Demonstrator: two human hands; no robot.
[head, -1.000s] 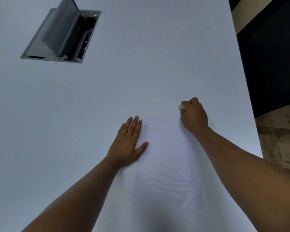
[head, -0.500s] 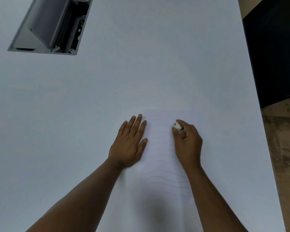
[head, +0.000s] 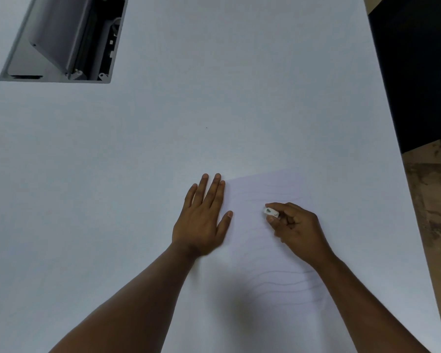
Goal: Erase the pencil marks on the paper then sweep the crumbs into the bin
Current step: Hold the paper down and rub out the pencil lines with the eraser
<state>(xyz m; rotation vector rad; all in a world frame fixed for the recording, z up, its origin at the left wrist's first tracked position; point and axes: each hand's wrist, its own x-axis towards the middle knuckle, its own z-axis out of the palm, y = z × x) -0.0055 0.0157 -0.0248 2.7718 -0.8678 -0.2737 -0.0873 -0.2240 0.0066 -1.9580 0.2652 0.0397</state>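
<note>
Two hands: both on the sheet — my left hand [head: 201, 220] lies flat with fingers spread, palm on the paper's left edge, holding nothing; my right hand [head: 294, 225] has its grip closed on the small white eraser [head: 271, 212], pinched between thumb and fingertips.

Just changed: a second ago the right hand was up at the sheet's far right corner; half a second ago it had come down onto the sheet near the middle; now the eraser tip sits in the upper half of the paper [head: 265, 256], a little nearer me. The left hand has kept its place throughout.

Meaning: I judge this as rubbing strokes working across the upper lines — the erasing step is under way, not finished.

Pencil marks: the wavy lines near the top are very faint [head: 278, 193]; the ones lower down, close to my right forearm, still read dark and clear [head: 283, 278].

Crumbs: too small to make out here.

Bin: none in view; only a grey hatch [head: 61, 42] set open in the desk [head: 214, 85], far left, well apart from the paper.

Left to do: the lower lines, then the sweep.
</note>
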